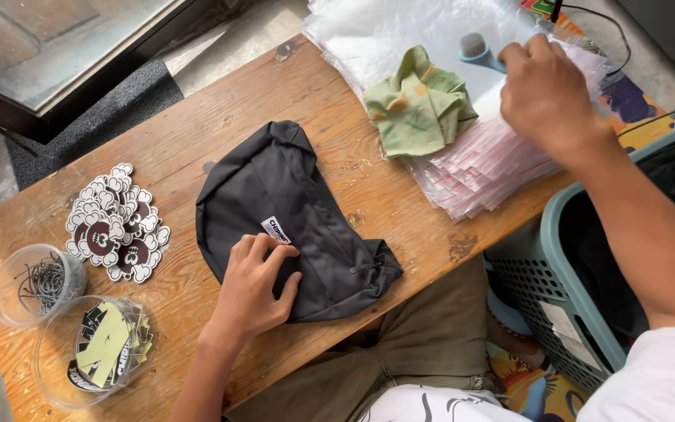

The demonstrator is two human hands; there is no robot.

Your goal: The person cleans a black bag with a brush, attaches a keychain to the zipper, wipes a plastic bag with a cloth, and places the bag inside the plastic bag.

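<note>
L hand (255, 285) lies flat, fingers spread, on black cloth bag (294, 223) mid-table w/ long axis diagonal, while R hand (544, 94) pinches top of clear plastic bags (478, 168) far right, hands well apart.

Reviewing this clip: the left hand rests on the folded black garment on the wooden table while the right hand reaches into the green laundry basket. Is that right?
Not quite. The head view shows the right hand on the stack of clear plastic bags at the table's far end, not in the green laundry basket. The rest holds: the left hand rests on the folded black garment on the wooden table.
</note>
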